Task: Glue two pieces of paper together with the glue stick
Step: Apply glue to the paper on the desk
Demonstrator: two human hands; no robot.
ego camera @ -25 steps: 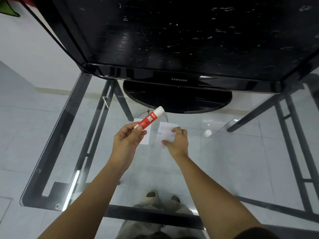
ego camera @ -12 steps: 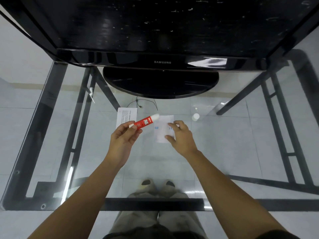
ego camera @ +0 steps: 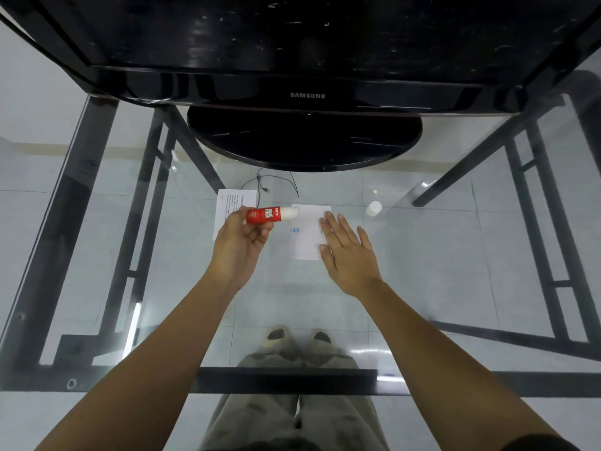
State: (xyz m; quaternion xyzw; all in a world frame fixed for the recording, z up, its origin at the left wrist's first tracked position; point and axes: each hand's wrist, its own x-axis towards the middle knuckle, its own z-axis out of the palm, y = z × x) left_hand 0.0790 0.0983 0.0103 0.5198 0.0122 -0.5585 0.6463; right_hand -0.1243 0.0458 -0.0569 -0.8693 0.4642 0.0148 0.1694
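Two sheets lie on the counter (ego camera: pixel 439 271): your left grip (ego camera: pixel 240 244) pinches the glue stick (ego camera: pixel 264 215), long axis left-to-right, white tip over the far-left corner of the right sheet (ego camera: pixel 305 244), while your right grip (ego camera: pixel 348 257), fingers (ego camera: pixel 332 224) flat and released, pins that sheet's right edge.

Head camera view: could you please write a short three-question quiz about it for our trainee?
1. True or false: the right hand grips the glue stick.
2. The right hand's straight fingers lie over: A) the blue-marked paper; B) the printed paper; C) the monitor base.
3. What small thing sits on the glass table right of the papers?
Key: 1 false, the left hand grips it; 2 A; 3 a white cap.
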